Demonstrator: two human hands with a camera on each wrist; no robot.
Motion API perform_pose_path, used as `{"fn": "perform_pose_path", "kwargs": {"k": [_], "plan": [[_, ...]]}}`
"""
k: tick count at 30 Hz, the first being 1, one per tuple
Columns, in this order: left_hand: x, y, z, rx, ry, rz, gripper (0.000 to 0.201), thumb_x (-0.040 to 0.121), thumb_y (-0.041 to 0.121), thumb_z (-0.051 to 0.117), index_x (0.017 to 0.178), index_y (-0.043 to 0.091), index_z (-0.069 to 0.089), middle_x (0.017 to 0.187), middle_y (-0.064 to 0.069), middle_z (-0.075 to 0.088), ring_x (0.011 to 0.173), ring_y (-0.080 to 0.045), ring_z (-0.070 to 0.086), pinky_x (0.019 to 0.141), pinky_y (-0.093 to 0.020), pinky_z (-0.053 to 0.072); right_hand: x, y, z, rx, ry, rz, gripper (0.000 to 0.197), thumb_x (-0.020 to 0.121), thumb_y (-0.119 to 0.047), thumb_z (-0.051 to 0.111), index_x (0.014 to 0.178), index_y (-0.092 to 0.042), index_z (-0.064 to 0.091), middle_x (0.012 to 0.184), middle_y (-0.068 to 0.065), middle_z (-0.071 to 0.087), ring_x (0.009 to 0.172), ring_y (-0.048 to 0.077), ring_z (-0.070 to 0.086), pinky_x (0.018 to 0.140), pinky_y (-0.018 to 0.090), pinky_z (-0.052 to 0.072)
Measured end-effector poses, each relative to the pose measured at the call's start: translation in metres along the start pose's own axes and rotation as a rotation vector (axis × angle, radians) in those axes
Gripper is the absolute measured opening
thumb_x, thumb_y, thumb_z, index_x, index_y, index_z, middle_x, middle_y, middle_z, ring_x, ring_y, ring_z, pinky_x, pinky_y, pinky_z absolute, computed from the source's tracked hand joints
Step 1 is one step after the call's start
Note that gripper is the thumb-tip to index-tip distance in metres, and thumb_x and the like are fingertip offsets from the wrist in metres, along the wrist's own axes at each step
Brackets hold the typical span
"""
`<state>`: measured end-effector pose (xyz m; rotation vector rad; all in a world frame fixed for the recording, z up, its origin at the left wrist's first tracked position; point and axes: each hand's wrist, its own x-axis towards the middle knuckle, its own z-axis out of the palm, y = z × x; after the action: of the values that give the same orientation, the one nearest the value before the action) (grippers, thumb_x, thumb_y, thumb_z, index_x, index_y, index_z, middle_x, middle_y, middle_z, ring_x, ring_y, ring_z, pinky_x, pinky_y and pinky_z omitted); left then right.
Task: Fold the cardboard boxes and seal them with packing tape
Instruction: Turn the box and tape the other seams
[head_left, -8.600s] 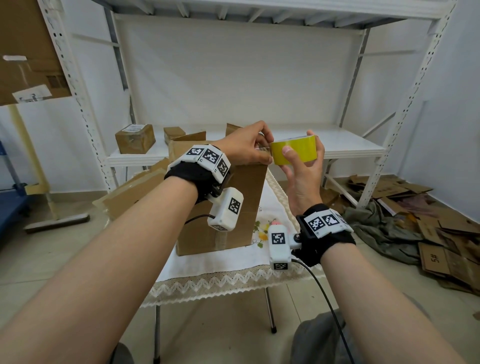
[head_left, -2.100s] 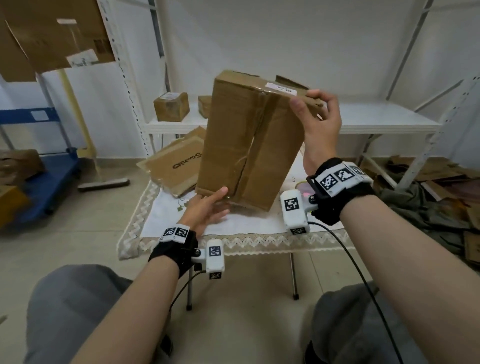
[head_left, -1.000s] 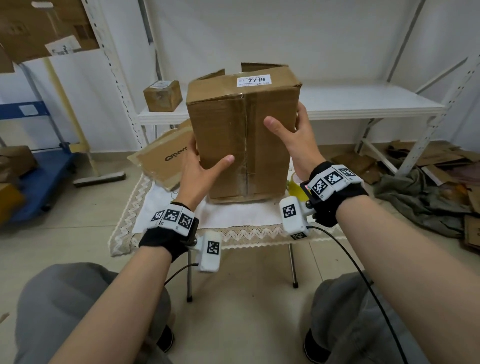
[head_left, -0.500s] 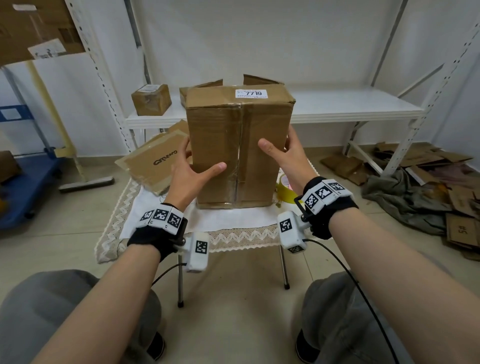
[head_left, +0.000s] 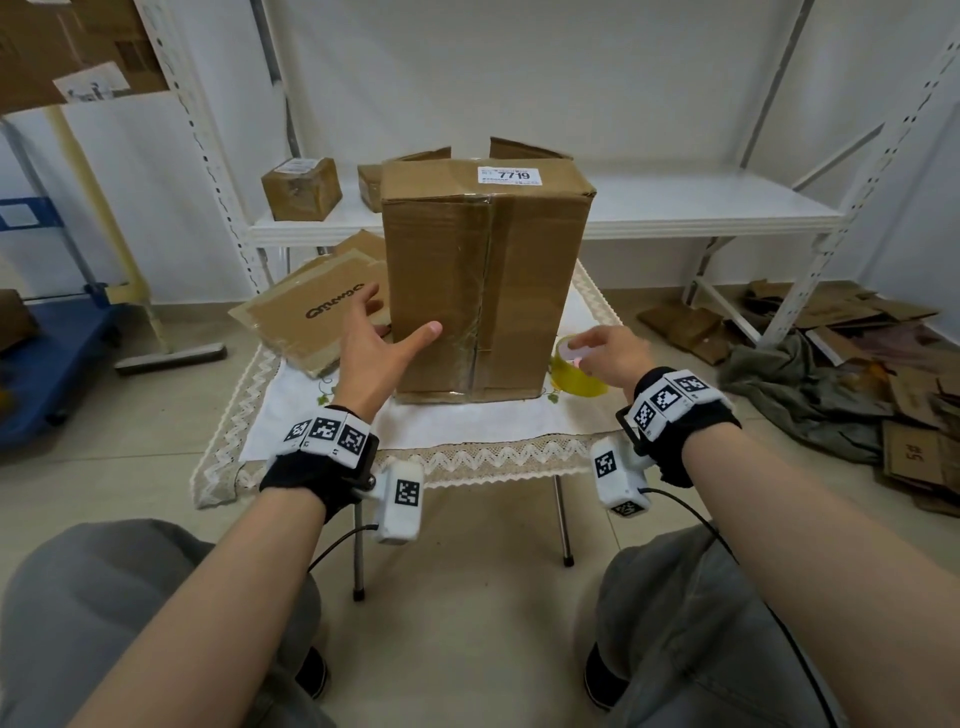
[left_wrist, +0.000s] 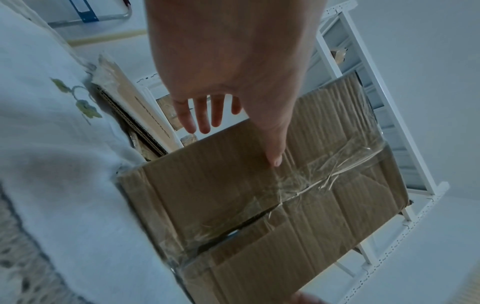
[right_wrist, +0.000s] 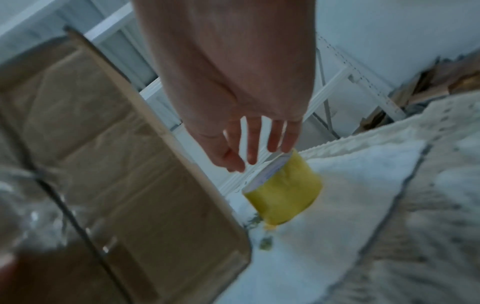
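Observation:
A tall brown cardboard box (head_left: 483, 280) stands upright on the small table's white cloth (head_left: 467, 423). Clear tape runs down its front seam, and a white label reading 7719 is on its top. My left hand (head_left: 384, 332) is open at the box's lower left corner, thumb tip against the front face (left_wrist: 259, 195) and fingers (left_wrist: 205, 115) spread past the left edge. A yellow tape roll (head_left: 576, 371) lies right of the box. My right hand (head_left: 597, 349) hovers open just over it, fingertips (right_wrist: 275, 142) near the roll's (right_wrist: 283, 191) top rim, gripping nothing.
Flattened cardboard (head_left: 322, 312) lies on the table's left side. Behind is a white metal shelf (head_left: 701, 208) with small boxes (head_left: 301, 187). Cardboard scraps (head_left: 904, 415) and a grey cloth heap (head_left: 795, 384) cover the floor at right. A blue cart (head_left: 47, 358) stands at left.
The box was turned and set upright on the table. My right hand left its right side and dropped over the tape roll. My left hand eased off to the lower left corner.

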<state>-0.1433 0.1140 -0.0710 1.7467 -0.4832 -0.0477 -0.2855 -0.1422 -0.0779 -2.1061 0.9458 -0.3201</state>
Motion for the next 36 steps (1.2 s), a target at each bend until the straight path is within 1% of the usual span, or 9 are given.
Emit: {"fn": "perform_pose_path", "kwargs": {"k": [3,8,11,16,18,21,27,33,36], "plan": [[-0.002,0.002,0.0,0.008,0.011,0.013,0.1,0.066,0.052,0.088,0.147,0.028,0.035,0.145,0.003,0.044,0.121,-0.017,0.055,0.1,-0.044,0.053,0.001,0.008,0.007,-0.249,0.024,0.067,0.034,0.093,-0.005,0.052,0.109,-0.028,0.071,0.134,0.009,0.058,0.143,0.033,0.024,0.113,0.035,0.031],[-0.008,0.005,-0.001,0.038,0.042,0.048,0.1,0.069,0.048,0.088,0.149,0.024,0.032,0.145,0.001,0.039,0.117,-0.016,0.053,0.098,-0.036,0.051,-0.001,0.01,0.015,-0.37,0.094,0.084,0.026,0.09,-0.011,0.058,0.111,-0.017,0.072,0.122,0.009,0.065,0.129,0.033,0.043,0.096,0.036,0.042],[-0.014,0.007,-0.005,0.04,0.073,0.084,0.097,0.067,0.053,0.087,0.144,0.027,0.033,0.138,-0.001,0.037,0.116,-0.018,0.053,0.097,-0.034,0.05,-0.002,0.011,0.015,-0.239,0.154,0.056,0.026,0.089,-0.004,0.058,0.111,-0.011,0.071,0.121,0.013,0.067,0.116,0.034,0.058,0.089,0.037,0.051],[-0.023,0.01,-0.011,0.009,0.165,0.146,0.078,0.068,0.058,0.083,0.125,0.03,0.038,0.129,-0.001,0.037,0.117,-0.017,0.048,0.097,-0.031,0.049,-0.032,0.002,0.017,0.08,0.396,-0.095,0.016,0.09,-0.007,0.055,0.102,-0.014,0.063,0.114,0.011,0.063,0.104,0.03,0.06,0.079,0.035,0.047],[-0.028,0.012,-0.01,0.0,0.203,0.184,0.07,0.072,0.054,0.082,0.12,0.025,0.04,0.124,-0.001,0.039,0.113,-0.015,0.048,0.094,-0.027,0.048,-0.052,0.001,0.024,0.252,0.409,-0.124,0.008,0.086,-0.017,0.054,0.094,-0.018,0.057,0.105,0.006,0.062,0.098,0.027,0.06,0.083,0.043,0.052],[-0.043,0.011,-0.008,-0.023,0.205,0.2,0.058,0.076,0.047,0.08,0.112,0.019,0.044,0.113,-0.001,0.043,0.094,-0.009,0.046,0.084,-0.021,0.046,-0.088,0.009,0.032,0.419,0.432,-0.09,0.004,0.087,-0.018,0.054,0.084,-0.021,0.053,0.082,-0.005,0.054,0.079,0.017,0.052,0.071,0.034,0.044],[-0.078,0.001,0.007,-0.03,-0.043,0.131,0.026,0.087,0.039,0.073,0.094,0.016,0.063,0.089,0.006,0.062,0.076,-0.003,0.053,0.073,-0.013,0.043,-0.127,0.02,0.054,0.618,0.405,-0.148,0.01,0.082,-0.025,0.056,0.072,-0.024,0.052,0.072,-0.012,0.048,0.07,0.01,0.043,0.07,0.03,0.038],[-0.104,-0.025,0.031,0.009,-0.271,0.042,0.055,0.083,0.052,0.072,0.129,0.021,0.064,0.122,0.008,0.067,0.107,-0.002,0.064,0.089,-0.022,0.053,-0.143,0.03,0.086,0.739,0.146,-0.294,0.013,0.083,-0.014,0.06,0.074,-0.02,0.053,0.073,0.001,0.05,0.065,0.021,0.046,0.053,0.031,0.042],[-0.111,-0.031,0.036,-0.008,-0.332,0.024,0.069,0.075,0.059,0.072,0.131,0.021,0.063,0.122,0.009,0.067,0.109,-0.003,0.065,0.092,-0.022,0.053,-0.15,0.041,0.095,0.803,0.067,-0.362,0.012,0.086,-0.008,0.063,0.079,-0.014,0.055,0.072,0.001,0.056,0.062,0.019,0.053,0.054,0.035,0.045]]}}
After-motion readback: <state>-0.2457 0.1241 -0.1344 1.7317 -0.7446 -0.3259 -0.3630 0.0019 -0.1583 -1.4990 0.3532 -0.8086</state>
